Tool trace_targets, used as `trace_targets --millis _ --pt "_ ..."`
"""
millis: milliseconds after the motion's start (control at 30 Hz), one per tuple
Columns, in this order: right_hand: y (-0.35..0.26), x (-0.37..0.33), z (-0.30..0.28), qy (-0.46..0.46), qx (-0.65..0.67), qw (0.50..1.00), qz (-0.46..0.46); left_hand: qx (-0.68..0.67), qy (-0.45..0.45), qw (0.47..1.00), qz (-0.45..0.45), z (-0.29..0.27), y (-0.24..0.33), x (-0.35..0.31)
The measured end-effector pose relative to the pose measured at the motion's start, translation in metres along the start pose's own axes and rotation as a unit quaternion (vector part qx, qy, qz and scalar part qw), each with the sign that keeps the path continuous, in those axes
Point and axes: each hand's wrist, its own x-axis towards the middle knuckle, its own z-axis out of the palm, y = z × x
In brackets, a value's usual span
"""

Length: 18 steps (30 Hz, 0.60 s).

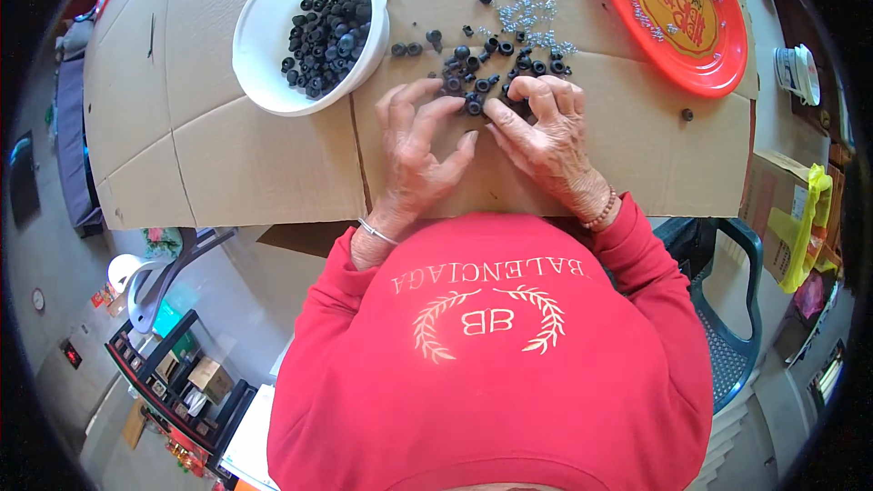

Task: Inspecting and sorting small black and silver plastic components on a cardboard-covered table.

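Both hands, the left hand (414, 141) and right hand (544, 132), are pinching one small black rubber ring (474, 106) between fingertips near the counter's middle, close to the loose pile of black rubber rings (496, 59), so refills are near; the white round plastic bowl (273, 36) is sitting toward the far left edge.

I am holding both hands close together in front of my chest, palms down, forearms coming up from under my red sleeves. My left hand (414, 141) is arching, its fingers spread and curling forward, the thumb angling in toward the other hand. My right hand (546, 141) is lying flatter, its index finger and thumb reaching left, the other fingers bending at the knuckles. The fingertips of both hands are nearly meeting. I am wearing a bracelet on each wrist.
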Motion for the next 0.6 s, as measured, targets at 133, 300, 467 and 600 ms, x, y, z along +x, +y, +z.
trace_targets --millis 133,300,467,600 --pt "0.000 -0.001 -0.001 -0.015 -0.003 1.000 0.002 -0.005 0.000 1.000 0.006 0.000 -0.001 -0.001" --pt "0.003 -0.002 -0.006 -0.018 0.005 1.000 0.003 0.000 0.003 1.000 0.011 -0.002 -0.001 -0.004" --pt "0.002 0.000 -0.011 0.030 0.028 0.999 -0.005 0.023 0.011 1.000 0.008 -0.013 0.000 -0.002" --pt "0.002 0.001 -0.019 0.040 0.039 0.998 -0.018 0.050 0.041 0.998 0.018 -0.018 -0.001 0.000"
